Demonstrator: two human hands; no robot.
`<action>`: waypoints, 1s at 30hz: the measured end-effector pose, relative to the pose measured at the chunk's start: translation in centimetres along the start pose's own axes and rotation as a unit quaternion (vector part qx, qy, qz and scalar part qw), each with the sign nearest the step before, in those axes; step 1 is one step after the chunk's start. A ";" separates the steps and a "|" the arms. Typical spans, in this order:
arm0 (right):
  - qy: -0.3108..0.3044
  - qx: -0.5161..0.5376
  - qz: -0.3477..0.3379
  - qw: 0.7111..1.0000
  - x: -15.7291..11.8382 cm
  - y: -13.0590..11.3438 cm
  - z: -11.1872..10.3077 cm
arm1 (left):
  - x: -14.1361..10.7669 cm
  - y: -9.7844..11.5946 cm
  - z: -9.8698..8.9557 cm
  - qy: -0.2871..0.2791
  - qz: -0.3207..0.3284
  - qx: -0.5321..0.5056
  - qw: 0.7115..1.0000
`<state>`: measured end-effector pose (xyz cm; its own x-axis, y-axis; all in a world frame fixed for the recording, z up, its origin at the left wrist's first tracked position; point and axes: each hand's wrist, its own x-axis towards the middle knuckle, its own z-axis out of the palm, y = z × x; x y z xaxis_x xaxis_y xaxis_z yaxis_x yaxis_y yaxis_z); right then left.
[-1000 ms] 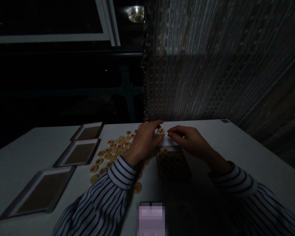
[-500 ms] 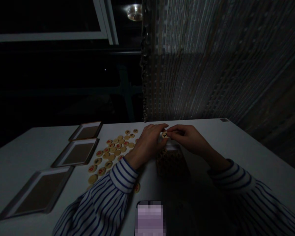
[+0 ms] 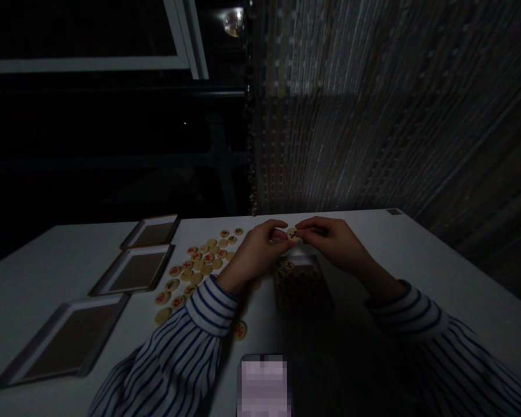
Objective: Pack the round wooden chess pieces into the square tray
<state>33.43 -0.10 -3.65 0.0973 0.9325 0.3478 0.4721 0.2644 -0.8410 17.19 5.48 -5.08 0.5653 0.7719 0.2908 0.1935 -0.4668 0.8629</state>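
A round xiangqi piece [image 3: 292,234] with a black character is pinched at its right edge by the thumb and fingers of my right hand [image 3: 332,240]. Just left of it is my left hand [image 3: 260,248], its thumb and fingers parted; the thumb tip lies close under the piece, and whether it touches is unclear. Below both hands stands a box [image 3: 327,292] in deep shadow, holding several pieces, one of them a black-marked piece [image 3: 289,264]. More loose pieces [image 3: 206,270], red-marked, black-marked and plain, are spread over the table left of my left forearm, which hides some.
Three shallow trays [image 3: 106,333] line the left side of the white table [image 3: 421,255]. A phone [image 3: 264,385] lies at the near edge, and a lone red-marked piece [image 3: 240,330] is beside my left sleeve. A string curtain [image 3: 330,116] hangs behind the table.
My left fingers have drawn back and parted from the piece, which stays in my right hand's pinch and shows more of its face. The hands are otherwise nearly in place.
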 end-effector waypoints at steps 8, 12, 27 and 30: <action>0.000 0.002 -0.002 1.000 -0.1 0.0 0.1 | -0.1 1.3 -0.4 -0.028 -0.056 -0.112 0.992; -0.002 0.001 -0.004 1.000 -0.1 -0.1 0.1 | 0.0 1.4 -0.5 -0.017 -0.061 -0.109 0.992; -0.022 -0.003 0.019 1.000 -0.4 -0.5 0.1 | 0.0 1.7 -0.9 0.008 -0.045 -0.055 0.997; -0.012 -0.022 0.007 1.000 -0.3 -0.5 0.1 | 0.0 1.9 -1.0 0.000 -0.047 -0.058 0.997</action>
<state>33.09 -0.52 -3.39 0.0841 0.9419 0.3252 0.5098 0.2397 -0.8262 16.73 5.06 -3.02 0.5488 0.8102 0.2056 0.1528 -0.3391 0.9283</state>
